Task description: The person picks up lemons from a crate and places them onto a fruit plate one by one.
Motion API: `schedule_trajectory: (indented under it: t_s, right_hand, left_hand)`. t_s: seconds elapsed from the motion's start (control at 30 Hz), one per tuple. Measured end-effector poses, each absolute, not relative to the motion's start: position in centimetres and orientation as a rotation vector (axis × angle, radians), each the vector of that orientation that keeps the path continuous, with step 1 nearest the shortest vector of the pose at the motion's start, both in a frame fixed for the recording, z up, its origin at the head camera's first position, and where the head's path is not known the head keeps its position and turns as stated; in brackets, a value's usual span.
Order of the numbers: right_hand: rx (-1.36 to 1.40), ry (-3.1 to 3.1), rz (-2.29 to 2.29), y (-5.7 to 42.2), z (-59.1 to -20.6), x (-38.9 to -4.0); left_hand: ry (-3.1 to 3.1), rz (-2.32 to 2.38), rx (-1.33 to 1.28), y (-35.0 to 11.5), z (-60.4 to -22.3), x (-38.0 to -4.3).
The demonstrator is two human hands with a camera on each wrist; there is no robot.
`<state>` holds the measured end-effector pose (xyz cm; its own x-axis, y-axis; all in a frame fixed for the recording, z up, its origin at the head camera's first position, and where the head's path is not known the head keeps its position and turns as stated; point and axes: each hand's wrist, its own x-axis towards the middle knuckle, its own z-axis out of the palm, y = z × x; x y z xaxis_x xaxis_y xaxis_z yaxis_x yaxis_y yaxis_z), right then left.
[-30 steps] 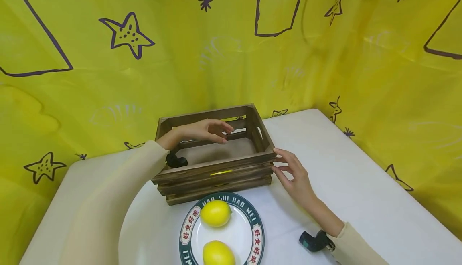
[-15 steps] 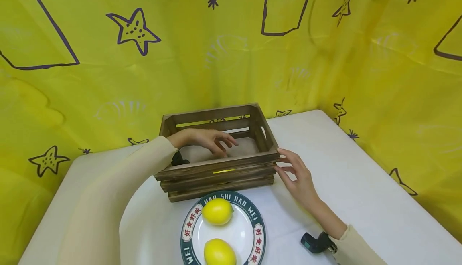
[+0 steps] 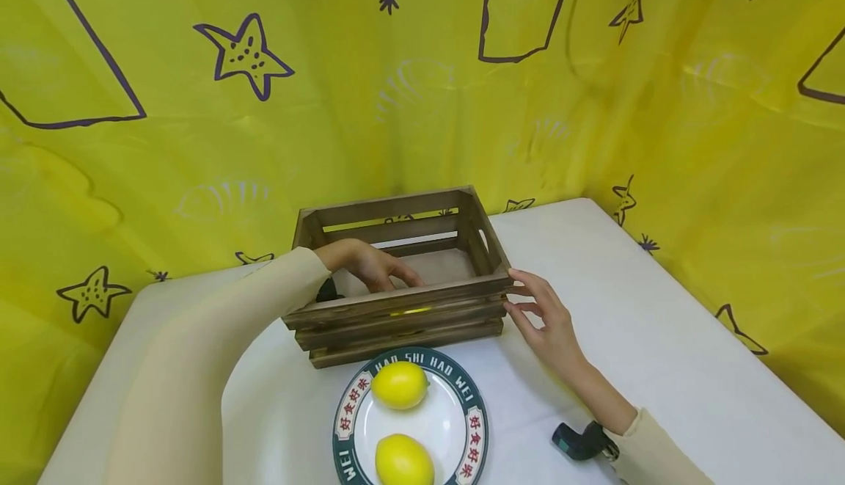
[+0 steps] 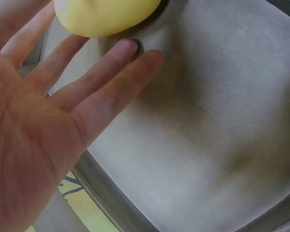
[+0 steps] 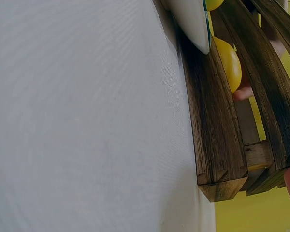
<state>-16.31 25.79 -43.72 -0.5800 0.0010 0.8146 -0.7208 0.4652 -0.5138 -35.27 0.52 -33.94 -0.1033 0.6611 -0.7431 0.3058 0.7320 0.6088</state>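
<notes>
My left hand (image 3: 370, 261) reaches down inside a brown wooden crate (image 3: 396, 331). In the left wrist view, its fingers stretch out almost straight at a yellow lemon (image 4: 108, 17) inside the crate, their tips beside and under it. Through the slats, the right wrist view shows this lemon (image 5: 228, 65) with a left fingertip (image 5: 242, 92) at it. The front wall hides part of the left hand in the head view. My right hand (image 3: 548, 323) holds the crate's front right corner, with the thumb lower than the fingers.
Right in front of the crate stands a white plate (image 3: 449, 434) with a green lettered rim. Two lemons lie on it, one farther back (image 3: 399, 384) and one nearer (image 3: 404, 461). A white-covered table (image 3: 634, 338) bears everything, with a yellow patterned curtain (image 3: 330, 103) behind.
My left hand has come down from above the crate's opening to deep inside it. The right hand keeps its place at the corner. The head view has shifted slightly.
</notes>
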Motion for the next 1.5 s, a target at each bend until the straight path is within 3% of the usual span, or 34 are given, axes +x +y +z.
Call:
schedule_trajectory:
  t_s: [1.5]
  right_hand:
    - [0.596, -1.952, 1.178, 25.76, -43.57, -16.08]
  left_hand:
    - [1.607, 0.337, 0.74, 0.23, -33.95, -35.36]
